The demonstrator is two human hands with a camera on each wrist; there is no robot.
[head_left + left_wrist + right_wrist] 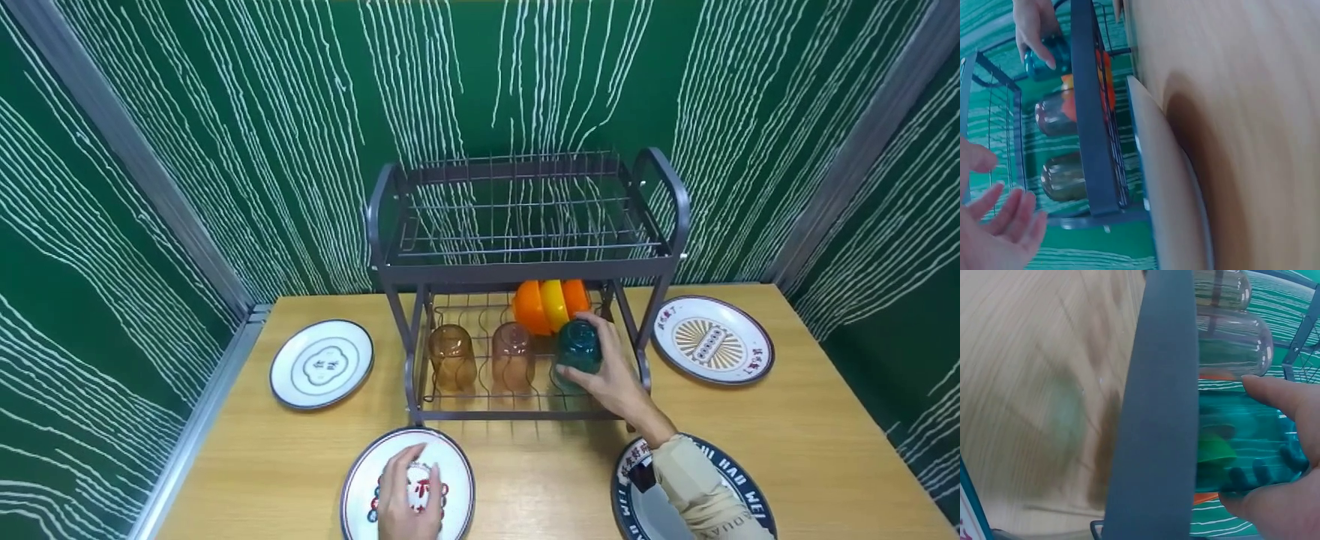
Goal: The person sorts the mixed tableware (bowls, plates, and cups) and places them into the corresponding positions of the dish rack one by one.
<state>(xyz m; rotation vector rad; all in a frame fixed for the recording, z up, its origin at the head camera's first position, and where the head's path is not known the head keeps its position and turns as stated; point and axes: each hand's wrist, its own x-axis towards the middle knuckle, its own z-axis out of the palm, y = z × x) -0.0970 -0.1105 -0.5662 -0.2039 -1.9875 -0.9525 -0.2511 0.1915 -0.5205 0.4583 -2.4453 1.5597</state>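
Observation:
My right hand [611, 375] grips a teal glass [577, 349] that stands upside down on the lower tier of a dark dish rack [525, 274]. In the right wrist view thumb and fingers wrap the glass [1247, 444] from both sides, behind the rack's front bar. Left of it on the same tier stand a pinkish glass [513, 356] and an amber glass [452, 356], both inverted. Orange and yellow bowls [553, 306] rest on edge behind them. My left hand [411, 499] hovers over a white plate with red print [367, 457], fingers apart and holding nothing.
A small white plate [322, 364] lies left of the rack, and a plate with a sunburst pattern [712, 340] lies to its right. Under my right forearm is a dark-rimmed plate [750, 487]. The rack's upper wire tier [517, 202] overhangs the back of the lower one.

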